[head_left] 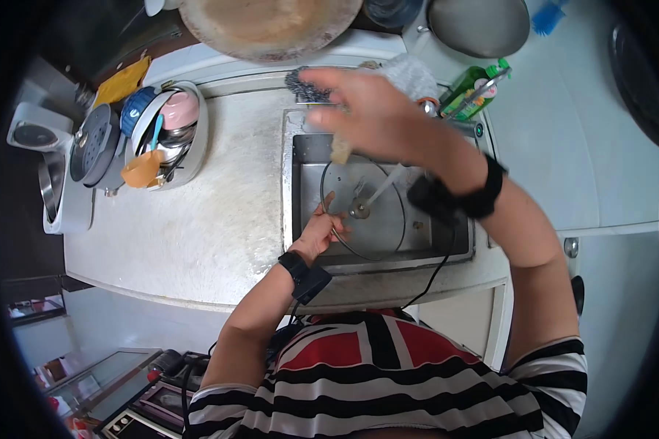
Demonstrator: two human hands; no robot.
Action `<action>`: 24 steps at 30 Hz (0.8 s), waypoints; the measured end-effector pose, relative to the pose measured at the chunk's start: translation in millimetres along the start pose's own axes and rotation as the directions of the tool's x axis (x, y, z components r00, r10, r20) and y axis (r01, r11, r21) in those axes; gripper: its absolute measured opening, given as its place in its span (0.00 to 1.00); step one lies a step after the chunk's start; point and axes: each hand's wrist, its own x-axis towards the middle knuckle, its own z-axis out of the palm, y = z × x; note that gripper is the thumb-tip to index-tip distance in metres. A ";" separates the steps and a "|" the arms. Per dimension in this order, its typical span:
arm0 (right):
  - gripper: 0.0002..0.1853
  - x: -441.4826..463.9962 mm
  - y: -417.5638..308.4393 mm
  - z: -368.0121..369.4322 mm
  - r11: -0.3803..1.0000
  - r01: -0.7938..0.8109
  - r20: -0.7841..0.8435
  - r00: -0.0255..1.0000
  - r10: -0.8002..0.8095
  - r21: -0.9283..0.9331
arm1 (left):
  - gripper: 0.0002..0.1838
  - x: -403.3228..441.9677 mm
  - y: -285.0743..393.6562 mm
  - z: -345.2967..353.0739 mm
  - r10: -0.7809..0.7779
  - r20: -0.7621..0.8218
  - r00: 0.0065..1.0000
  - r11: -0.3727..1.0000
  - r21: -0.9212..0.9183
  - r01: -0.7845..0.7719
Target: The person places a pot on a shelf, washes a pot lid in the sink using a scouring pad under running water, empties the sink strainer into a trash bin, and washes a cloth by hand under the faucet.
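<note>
In the sink (298,212) lies a round clear glass lid (377,234) with a thin metal rim and a central knob. My left hand (322,230) is closed around the lid's left edge. Above the back of the sink, slightly blurred, is my right hand (373,110), its fingers and thumb apart and pointing left. A yellowish sponge-like piece (340,150) shows just below that hand; whether they touch is unclear. Behind the fingertips sits a dark scouring pad (306,89). Water runs from the tap (465,128) toward the lid, partly hidden by my right forearm.
Left on the counter stands a white basin (206,132) with bowls and utensils, beside grey pans (95,146). A green soap bottle (472,91) is behind the tap. A large round pan or lid (271,25) and a grey pan (479,25) are at the back.
</note>
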 end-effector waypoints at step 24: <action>0.19 -22.8 -51.5 65.0 0.988 0.117 -0.050 0.991 -0.123 -0.104 | 0.42 18.9 -8.7 -43.1 -0.074 0.158 0.985 0.996 -0.037 0.081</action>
